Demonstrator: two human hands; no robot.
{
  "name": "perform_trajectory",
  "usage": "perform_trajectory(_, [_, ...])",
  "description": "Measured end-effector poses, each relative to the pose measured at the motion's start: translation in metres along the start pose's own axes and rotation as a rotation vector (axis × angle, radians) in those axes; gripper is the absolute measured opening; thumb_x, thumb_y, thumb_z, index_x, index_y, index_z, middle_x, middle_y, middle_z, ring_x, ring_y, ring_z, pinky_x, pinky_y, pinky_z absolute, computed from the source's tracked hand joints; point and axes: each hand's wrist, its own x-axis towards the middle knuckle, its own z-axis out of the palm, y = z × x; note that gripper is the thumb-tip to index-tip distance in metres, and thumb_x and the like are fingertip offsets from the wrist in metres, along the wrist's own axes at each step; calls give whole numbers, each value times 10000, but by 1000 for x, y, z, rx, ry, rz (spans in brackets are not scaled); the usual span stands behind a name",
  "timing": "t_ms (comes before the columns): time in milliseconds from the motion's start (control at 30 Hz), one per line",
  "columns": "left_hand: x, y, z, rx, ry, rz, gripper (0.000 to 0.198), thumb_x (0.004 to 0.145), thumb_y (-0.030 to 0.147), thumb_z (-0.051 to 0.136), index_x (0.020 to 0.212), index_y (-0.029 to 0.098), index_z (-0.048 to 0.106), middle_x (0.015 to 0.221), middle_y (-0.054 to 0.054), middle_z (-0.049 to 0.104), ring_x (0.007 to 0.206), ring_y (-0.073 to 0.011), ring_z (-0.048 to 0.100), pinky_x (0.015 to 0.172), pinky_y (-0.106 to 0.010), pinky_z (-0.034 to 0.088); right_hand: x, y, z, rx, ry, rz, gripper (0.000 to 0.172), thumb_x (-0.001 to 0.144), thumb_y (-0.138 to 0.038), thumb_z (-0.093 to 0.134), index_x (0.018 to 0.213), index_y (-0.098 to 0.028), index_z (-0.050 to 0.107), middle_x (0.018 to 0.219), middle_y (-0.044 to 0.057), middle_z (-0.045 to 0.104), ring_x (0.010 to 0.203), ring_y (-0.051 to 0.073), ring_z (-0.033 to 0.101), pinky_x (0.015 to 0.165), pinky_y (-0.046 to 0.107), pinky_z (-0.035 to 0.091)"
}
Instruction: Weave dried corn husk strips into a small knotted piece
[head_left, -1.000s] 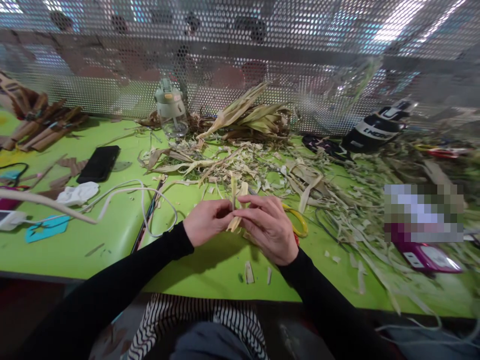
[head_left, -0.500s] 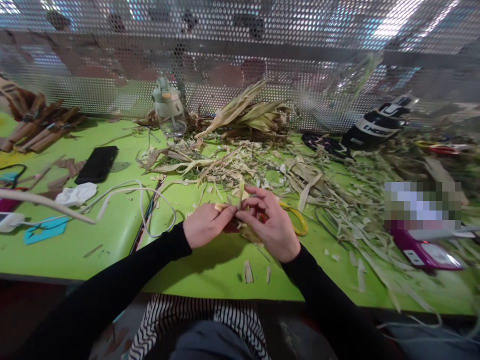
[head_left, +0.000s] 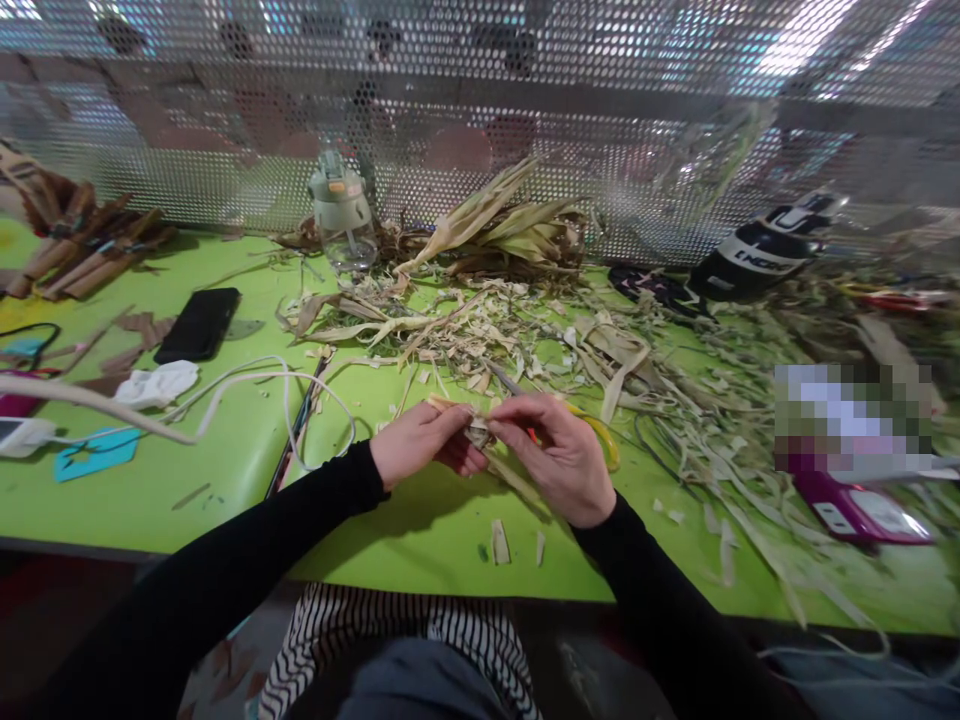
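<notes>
My left hand and my right hand meet over the green table, both pinched on a small folded piece of dried husk. A long strip of the same husk trails down toward me from between the fingers. Yellow-handled scissors lie just behind my right hand, partly hidden by it. Both sleeves are black.
Husk scraps litter the table's middle and right. A husk bundle and a bottle stand by the perforated metal screen. A black phone, white cable and brown rolled pieces lie left; a pink device right.
The husk strips that stood upright between my fingers have been folded down into a small bundle. Both hands have stayed close together at the same spot.
</notes>
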Motion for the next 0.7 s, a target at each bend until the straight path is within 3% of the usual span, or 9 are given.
perform_trajectory(267, [-3,2,-1,-71,33,20,368,841,428,529,704,92,592,600,-73,649,546,-115,601,646,-276,519,3,0,-8,-246,-114,-249,144,831,-260,633,958,-246,698,871,45,682,767,155,645,672,287,546])
perform_trajectory(433, [-3,1,0,-16,37,9,425,825,491,522,674,98,580,579,-74,649,529,-122,604,637,-280,525,6,-2,-12,-249,-131,-205,63,851,-234,604,851,-209,662,828,36,677,764,151,635,708,290,528])
perform_trajectory(567, [-1,-1,0,118,64,41,470,814,551,503,670,109,579,569,-69,654,537,-136,620,649,-286,532,9,-7,-12,-261,-177,-94,62,849,-202,576,791,-182,585,760,31,638,676,136,582,623,272,492])
perform_trajectory(700, [-1,-4,-1,277,87,131,449,874,503,416,720,119,593,614,-63,667,581,-142,636,678,-294,530,9,-10,-12,-325,-214,-95,75,821,-126,534,770,-180,535,730,19,592,615,114,514,554,238,440])
